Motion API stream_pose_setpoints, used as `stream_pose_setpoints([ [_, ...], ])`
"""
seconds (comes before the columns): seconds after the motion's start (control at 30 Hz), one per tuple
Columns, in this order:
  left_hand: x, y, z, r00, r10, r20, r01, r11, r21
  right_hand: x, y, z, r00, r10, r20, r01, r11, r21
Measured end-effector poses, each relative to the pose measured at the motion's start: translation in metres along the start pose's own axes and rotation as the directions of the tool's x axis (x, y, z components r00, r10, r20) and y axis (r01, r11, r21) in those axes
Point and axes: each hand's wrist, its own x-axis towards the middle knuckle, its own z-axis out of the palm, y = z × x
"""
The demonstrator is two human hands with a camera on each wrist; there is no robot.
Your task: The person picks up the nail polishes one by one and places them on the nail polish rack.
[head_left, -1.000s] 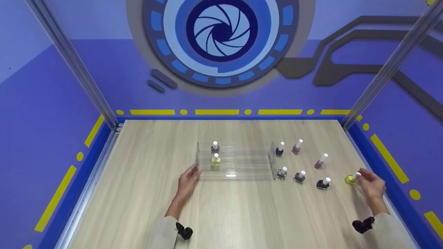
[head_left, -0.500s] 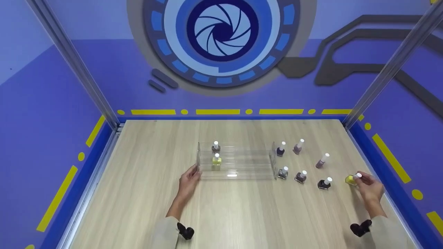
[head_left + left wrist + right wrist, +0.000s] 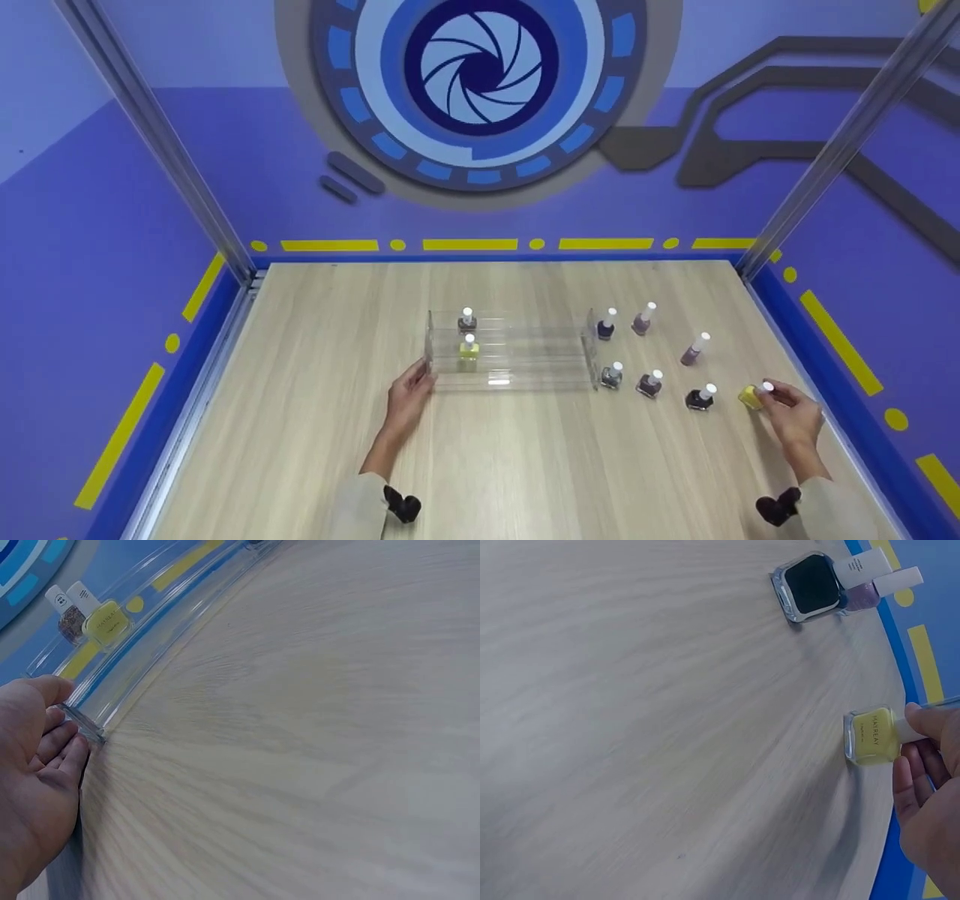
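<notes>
A: Where are the hands?

B: The left hand point(image 3: 409, 391) grips the left end of the clear rack point(image 3: 540, 352); the right hand point(image 3: 798, 421) pinches a lemon bottle point(image 3: 750, 397) at its white cap point(image 3: 910, 731).

A: And beneath them?

B: The wooden table point(image 3: 495, 465). The rack stands about mid-table, probably light, stiff and slippery, so its end wall suits a steadying grip.

A: What's on it?

B: Toward its left end, a yellow bottle point(image 3: 469, 352) with a speckled bottle point(image 3: 73, 624) behind, farther away. Six more bottles point(image 3: 649, 385) stand to the rack's right.

A: The lemon one?

B: Near the table's right edge, tilted; I can't tell whether its base touches. It looks like smooth, breakable glass, small but bottom-heavy. The cap seems the handiest hold.
</notes>
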Motion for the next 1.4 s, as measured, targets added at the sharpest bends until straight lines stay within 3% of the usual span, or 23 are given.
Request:
stream_pose_setpoints([
  [0.13,-0.004,-0.001,-0.002,1.0,0.005,0.005,-0.005,1.0,-0.006,-0.009,0.003,0.004,1.0,0.003,0.001,-0.003,1.0,-0.001],
  [0.4,-0.001,0.003,-0.002,1.0,0.007,0.026,-0.007,1.0,0.004,-0.015,0.0,0.007,0.998,-0.068,-0.004,0.068,0.998,-0.011],
  [0.53,0.001,0.003,-0.003,1.0,0.006,0.019,-0.007,1.0,0.001,-0.018,0.0,0.006,0.998,-0.063,0.029,0.064,0.997,-0.044],
  [0.93,-0.001,0.001,-0.001,1.0,0.003,0.019,-0.003,1.0,0.007,-0.027,-0.002,0.003,0.996,-0.093,0.011,0.093,0.993,-0.071],
  [1.4,0.001,0.0,-0.002,1.0,-0.015,0.009,0.015,1.0,0.02,-0.041,-0.037,0.012,0.958,-0.274,-0.085,0.276,0.961,0.018],
])
